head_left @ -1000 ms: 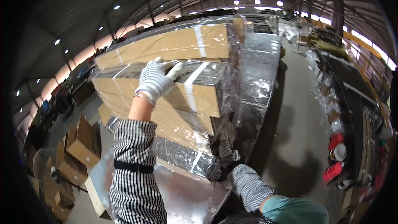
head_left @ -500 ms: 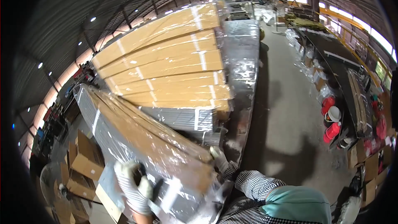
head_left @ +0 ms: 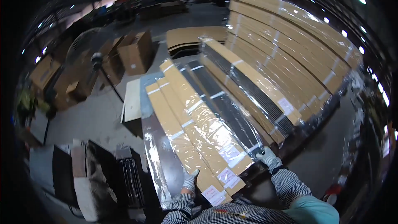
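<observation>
Long flat cardboard packages (head_left: pixel 195 128) in clear plastic, banded with white straps, lie side by side in front of me with labels on their near ends. My left hand (head_left: pixel 190 182), in a white knit glove, grips the left edge of the leftmost package near its end; its underside fingers are hidden. My right hand (head_left: pixel 269 159), gloved too, is closed at the near corner of a dark plastic-wrapped package (head_left: pixel 230 108) just right of the cardboard ones. Beneath them on the left shows a shiny dark sheet (head_left: pixel 163 157) under plastic.
A tall stack of wrapped cardboard packages (head_left: pixel 286 37) rises at the right, with a dark ribbed-sided package (head_left: pixel 253 87) before it. A pedestal fan (head_left: pixel 97 60) and cardboard boxes (head_left: pixel 134 54) stand at the left. Dark panels (head_left: pixel 66 174) lean at the lower left.
The view has swung left, moving the tall stack to the right side. The packages at my hands now show their labelled near ends, and my hands are near those ends.
</observation>
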Demonstrator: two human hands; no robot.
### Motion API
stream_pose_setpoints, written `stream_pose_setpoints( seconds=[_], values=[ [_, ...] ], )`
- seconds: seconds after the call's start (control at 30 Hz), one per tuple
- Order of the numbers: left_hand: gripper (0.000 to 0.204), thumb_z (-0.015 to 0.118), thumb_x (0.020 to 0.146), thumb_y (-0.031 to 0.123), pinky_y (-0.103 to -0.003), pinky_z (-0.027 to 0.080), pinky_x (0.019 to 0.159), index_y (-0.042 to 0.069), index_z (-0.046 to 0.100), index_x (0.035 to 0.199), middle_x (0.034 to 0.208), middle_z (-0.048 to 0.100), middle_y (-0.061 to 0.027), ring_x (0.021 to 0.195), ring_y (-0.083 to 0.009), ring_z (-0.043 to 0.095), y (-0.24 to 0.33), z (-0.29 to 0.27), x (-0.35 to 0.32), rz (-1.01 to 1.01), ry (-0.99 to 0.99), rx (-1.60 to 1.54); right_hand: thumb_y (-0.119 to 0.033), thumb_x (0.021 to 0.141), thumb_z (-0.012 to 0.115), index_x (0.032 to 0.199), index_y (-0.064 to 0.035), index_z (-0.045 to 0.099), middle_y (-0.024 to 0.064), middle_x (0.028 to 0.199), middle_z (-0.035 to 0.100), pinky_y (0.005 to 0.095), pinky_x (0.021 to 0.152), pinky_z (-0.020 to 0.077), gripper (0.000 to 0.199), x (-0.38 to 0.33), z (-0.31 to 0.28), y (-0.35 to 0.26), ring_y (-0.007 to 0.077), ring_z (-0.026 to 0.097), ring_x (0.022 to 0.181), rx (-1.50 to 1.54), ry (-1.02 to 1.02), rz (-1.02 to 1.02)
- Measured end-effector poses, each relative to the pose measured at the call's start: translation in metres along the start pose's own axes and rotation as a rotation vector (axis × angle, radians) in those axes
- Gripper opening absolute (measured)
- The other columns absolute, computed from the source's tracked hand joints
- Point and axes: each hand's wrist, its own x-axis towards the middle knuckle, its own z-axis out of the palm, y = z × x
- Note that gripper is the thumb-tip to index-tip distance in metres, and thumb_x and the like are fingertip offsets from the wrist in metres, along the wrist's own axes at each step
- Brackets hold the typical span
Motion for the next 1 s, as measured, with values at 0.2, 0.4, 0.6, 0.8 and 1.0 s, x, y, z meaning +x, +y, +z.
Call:
stream_pose_setpoints(
  seconds=[0.2,0.4,0.6,0.8,1.0],
  values=[
    [0.080,0.073,0.090,0.005,-0.035,0.054,0.095,0.008,0.029,0.157,0.134,0.058,-0.0131,0.118,-0.0264,0.060,0.058,0.045,-0.010,-0.044,-0.004,0.034,-0.016,0.098,0.057,0.119,0.0047,0.066,0.0157,0.107,0.070,0.0364,0.086,0.0533,0.030,0.032,0.049,0.041,0.0240,0.065,0.093,0.645,0.501,-0.088],
    [0.070,0.065,0.096,0.049,-0.042,0.046,0.103,0.004,0.047,0.146,0.129,0.062,-0.0167,0.120,-0.0307,0.056,0.064,0.019,-0.081,-0.045,0.343,0.218,-0.018,0.099,0.062,0.125,0.0014,0.064,0.0142,0.115,0.068,0.0357,0.096,0.0498,0.032,0.023,-0.008,-0.051,0.0245,0.063,0.105,0.530,0.111,-0.594],
    [0.069,0.066,0.095,0.051,-0.040,0.041,0.112,0.002,0.055,0.142,0.141,0.058,-0.0228,0.134,-0.0347,0.053,-0.035,-0.109,-0.197,-0.128,0.496,0.585,-0.025,0.093,0.070,0.141,0.0010,0.051,0.0302,0.132,0.060,0.0490,0.101,0.0506,0.057,-0.012,-0.040,-0.099,0.0446,0.058,0.120,0.493,0.159,-0.845],
    [0.076,0.052,0.095,0.065,-0.042,0.038,0.116,0.006,0.056,0.144,0.145,0.058,-0.0194,0.138,-0.0361,0.050,-0.081,-0.216,-0.415,-0.464,0.623,0.727,-0.020,0.103,0.050,0.132,-0.0003,0.062,0.0189,0.123,0.068,0.0406,0.092,0.0544,0.037,-0.144,-0.034,-0.206,0.0339,0.066,0.105,0.195,0.056,-1.180],
    [0.077,0.036,0.099,0.063,-0.048,0.040,0.112,0.002,0.061,0.136,0.142,0.057,-0.0245,0.135,-0.0409,0.052,-0.263,-0.303,-0.602,-0.679,0.819,0.659,-0.014,0.098,0.063,0.129,-0.0056,0.063,0.0164,0.118,0.068,0.0395,0.090,0.0550,0.033,-0.325,0.127,-0.285,0.0314,0.067,0.100,0.337,-0.542,-1.602]
  ],
)
